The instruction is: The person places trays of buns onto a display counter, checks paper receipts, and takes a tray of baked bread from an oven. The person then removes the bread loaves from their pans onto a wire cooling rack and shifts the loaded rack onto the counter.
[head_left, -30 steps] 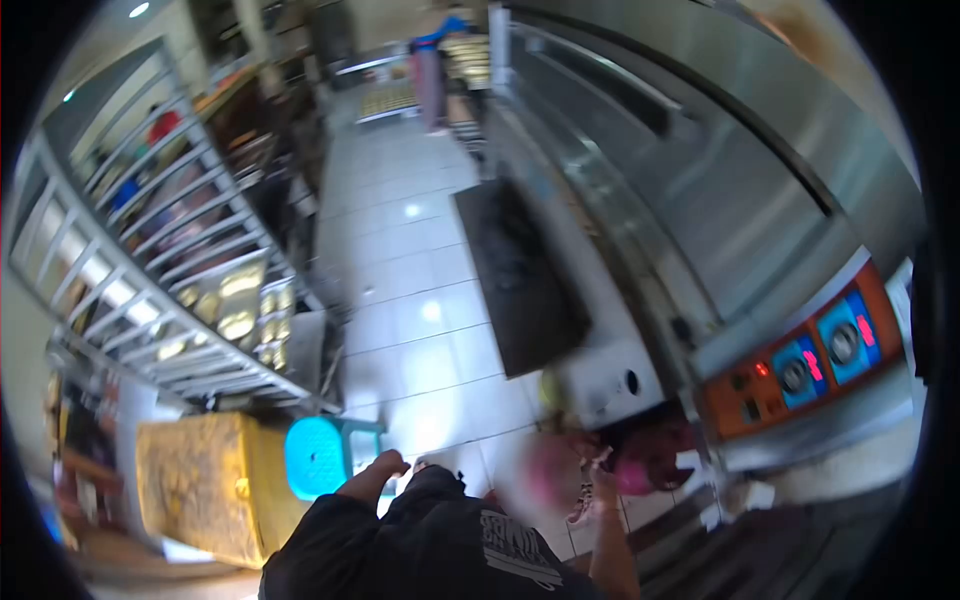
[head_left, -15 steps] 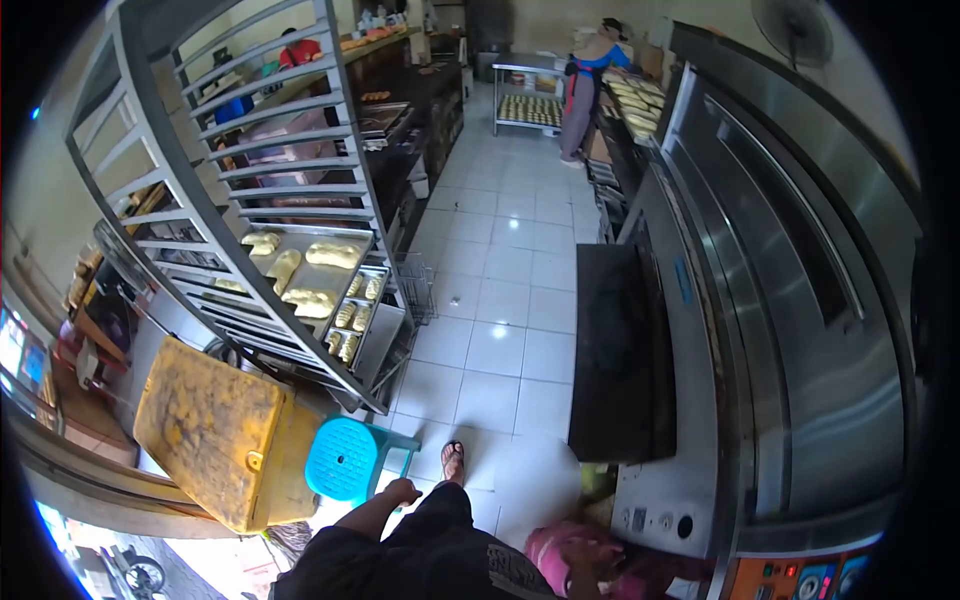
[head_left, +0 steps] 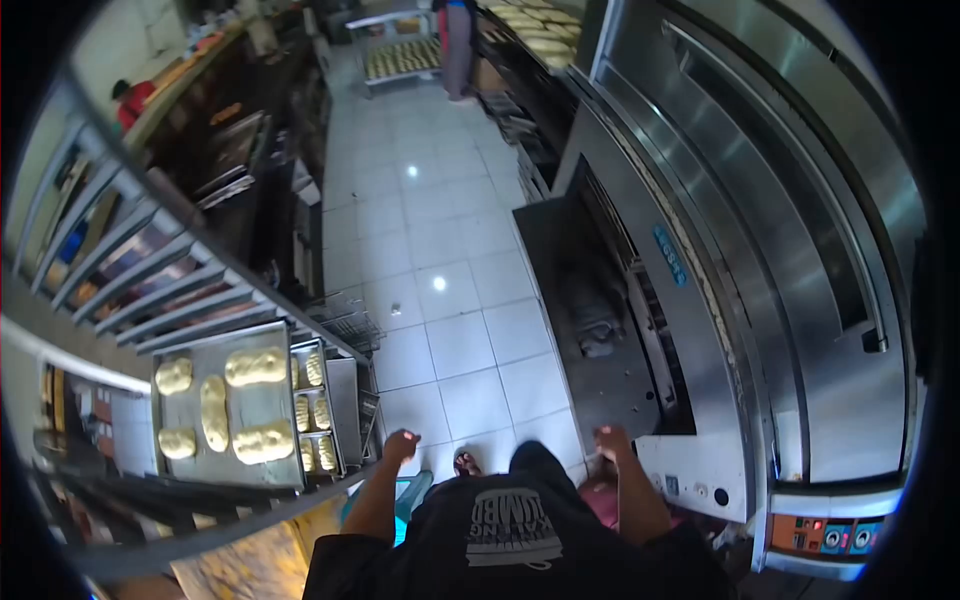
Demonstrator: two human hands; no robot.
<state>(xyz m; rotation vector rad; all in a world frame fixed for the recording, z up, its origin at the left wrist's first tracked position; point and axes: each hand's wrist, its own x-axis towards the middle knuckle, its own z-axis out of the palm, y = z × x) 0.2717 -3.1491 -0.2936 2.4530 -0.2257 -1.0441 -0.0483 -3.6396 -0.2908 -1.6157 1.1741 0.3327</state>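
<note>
I see a person in a black shirt (head_left: 425, 560), arms stretched forward, hands low and well apart. The left hand (head_left: 402, 446), knuckles forward, fingers curled inward, hangs near a blue stool (head_left: 412, 490), right of a tray (head_left: 186, 408) of braided dough (head_left: 255, 366). The right hand (head_left: 612, 443) is at the lowered oven door's (head_left: 560, 270) near corner; I can't tell its fingers' spread.

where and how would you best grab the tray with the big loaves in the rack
Probably by the aisle-side rim of the tray, near both its corners, coming from the aisle floor and keeping it level. That edge faces the aisle and is bare of loaves, while bars of the rack run along the adjacent side.
</note>
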